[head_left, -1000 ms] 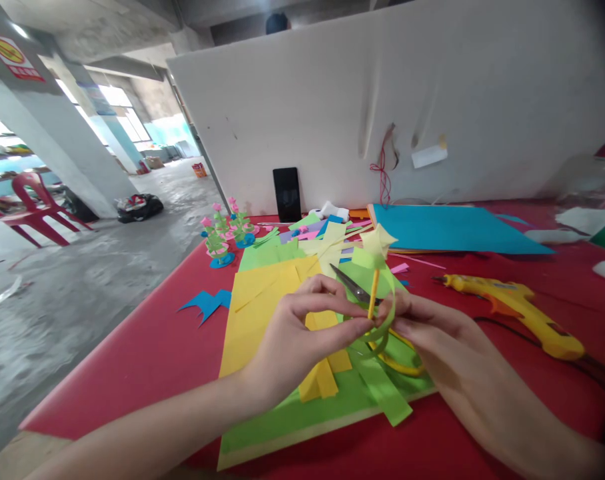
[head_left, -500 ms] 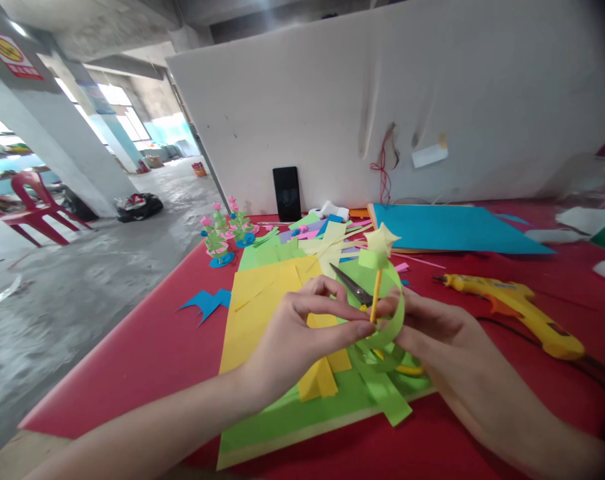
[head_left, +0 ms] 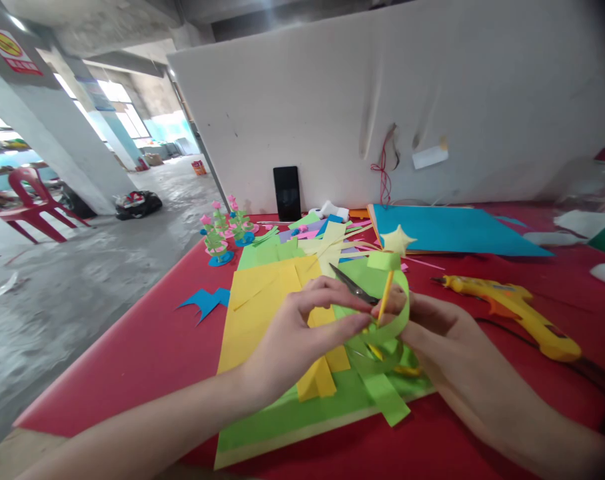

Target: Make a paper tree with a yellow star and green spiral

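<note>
A pale yellow paper star (head_left: 398, 241) tops a thin yellow stick (head_left: 385, 297), with a light green paper strip (head_left: 405, 303) looped around it. At the stick's lower end, the thumb and index finger of my left hand (head_left: 317, 327) are pinched. My right hand (head_left: 445, 340) grips the curled strip from the right; its fingertips are partly hidden behind the loop. Scissors (head_left: 350, 283) lie just behind my left fingers, blades pointing away, their yellow handles partly covered. Beneath my hands are yellow paper (head_left: 257, 313) and green paper (head_left: 272, 427).
A yellow glue gun (head_left: 517, 310) lies at right with its cord. Small paper flower ornaments (head_left: 217, 243) stand at the back left. A blue sheet (head_left: 457, 230), a black phone (head_left: 287, 193) and paper scraps are along the back. Blue cut paper (head_left: 207, 303) lies at left.
The star and the top of the stick have tipped to the right, and the green loop has shifted slightly right with them. Both hands stay in nearly the same place.
</note>
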The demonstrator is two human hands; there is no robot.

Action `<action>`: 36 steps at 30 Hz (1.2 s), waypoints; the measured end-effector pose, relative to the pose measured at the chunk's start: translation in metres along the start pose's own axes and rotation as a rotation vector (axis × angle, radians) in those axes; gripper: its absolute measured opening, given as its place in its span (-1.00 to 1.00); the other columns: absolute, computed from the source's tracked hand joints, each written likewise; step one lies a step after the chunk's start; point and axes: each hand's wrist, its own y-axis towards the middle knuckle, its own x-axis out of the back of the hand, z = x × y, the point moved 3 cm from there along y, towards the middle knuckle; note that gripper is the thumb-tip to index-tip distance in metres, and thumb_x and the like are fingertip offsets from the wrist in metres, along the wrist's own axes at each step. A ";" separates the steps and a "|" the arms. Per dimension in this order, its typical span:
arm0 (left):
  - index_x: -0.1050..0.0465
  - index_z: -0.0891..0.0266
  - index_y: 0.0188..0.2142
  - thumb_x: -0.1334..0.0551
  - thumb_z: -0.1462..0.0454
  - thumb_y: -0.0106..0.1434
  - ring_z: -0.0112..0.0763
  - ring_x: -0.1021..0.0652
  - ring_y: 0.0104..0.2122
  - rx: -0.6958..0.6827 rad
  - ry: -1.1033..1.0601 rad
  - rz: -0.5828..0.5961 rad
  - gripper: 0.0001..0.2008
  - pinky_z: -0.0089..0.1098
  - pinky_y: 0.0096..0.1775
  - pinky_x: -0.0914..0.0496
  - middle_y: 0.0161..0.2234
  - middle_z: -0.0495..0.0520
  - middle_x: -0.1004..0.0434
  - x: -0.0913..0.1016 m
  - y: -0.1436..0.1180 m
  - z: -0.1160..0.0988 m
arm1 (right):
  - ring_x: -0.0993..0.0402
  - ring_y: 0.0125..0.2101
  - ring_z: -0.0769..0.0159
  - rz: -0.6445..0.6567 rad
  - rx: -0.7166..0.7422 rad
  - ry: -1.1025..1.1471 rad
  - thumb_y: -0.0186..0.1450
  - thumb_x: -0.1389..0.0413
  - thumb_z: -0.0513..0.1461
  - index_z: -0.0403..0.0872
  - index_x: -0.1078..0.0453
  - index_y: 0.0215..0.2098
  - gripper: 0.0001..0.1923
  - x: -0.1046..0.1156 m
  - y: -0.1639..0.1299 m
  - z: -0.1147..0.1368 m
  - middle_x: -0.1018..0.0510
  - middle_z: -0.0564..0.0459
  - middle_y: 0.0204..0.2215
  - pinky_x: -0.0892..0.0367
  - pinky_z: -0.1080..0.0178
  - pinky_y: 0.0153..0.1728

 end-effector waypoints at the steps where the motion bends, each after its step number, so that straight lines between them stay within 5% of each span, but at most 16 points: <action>1: -0.51 0.14 -0.39 -0.19 0.23 0.15 -0.44 -0.38 -0.25 -0.031 0.011 -0.022 -0.89 -0.41 -0.16 -0.26 -0.32 -0.01 -0.35 0.001 0.000 -0.002 | -0.33 -0.40 0.39 -0.009 0.011 0.015 0.03 -0.25 -0.21 0.10 -0.49 -0.40 -0.86 0.000 0.000 0.001 -0.42 0.15 -0.45 -0.29 0.37 -0.38; 11: -0.42 0.16 -0.34 -0.26 0.26 0.09 -0.37 -0.31 -0.07 -0.215 0.131 -0.071 -0.89 -0.41 -0.04 -0.19 -0.22 0.03 -0.27 0.005 -0.001 -0.009 | -0.33 -0.36 0.38 -0.049 0.064 -0.081 0.05 -0.23 -0.20 0.07 -0.47 -0.44 -0.92 0.001 -0.002 0.000 -0.42 0.15 -0.45 -0.27 0.33 -0.33; 18: -0.39 0.19 -0.41 -0.28 0.27 0.07 -0.38 -0.32 -0.09 -0.168 0.075 -0.020 -0.91 -0.38 -0.03 -0.19 -0.20 0.03 -0.25 0.000 -0.001 -0.002 | -0.28 -0.45 0.38 -0.062 0.105 -0.200 -0.03 -0.26 -0.15 0.01 -0.45 -0.57 -0.89 -0.006 -0.004 0.006 -0.38 0.13 -0.54 -0.24 0.34 -0.42; 36: -0.41 0.19 -0.42 -0.24 0.27 0.11 -0.42 -0.35 -0.12 -0.062 -0.063 -0.058 -0.96 -0.38 -0.03 -0.18 -0.22 -0.01 -0.28 -0.001 -0.004 0.002 | -0.36 -0.44 0.41 -0.056 0.027 -0.236 -0.04 -0.26 -0.21 0.00 -0.48 -0.52 -0.92 -0.009 -0.004 0.002 -0.48 0.12 -0.48 -0.30 0.39 -0.43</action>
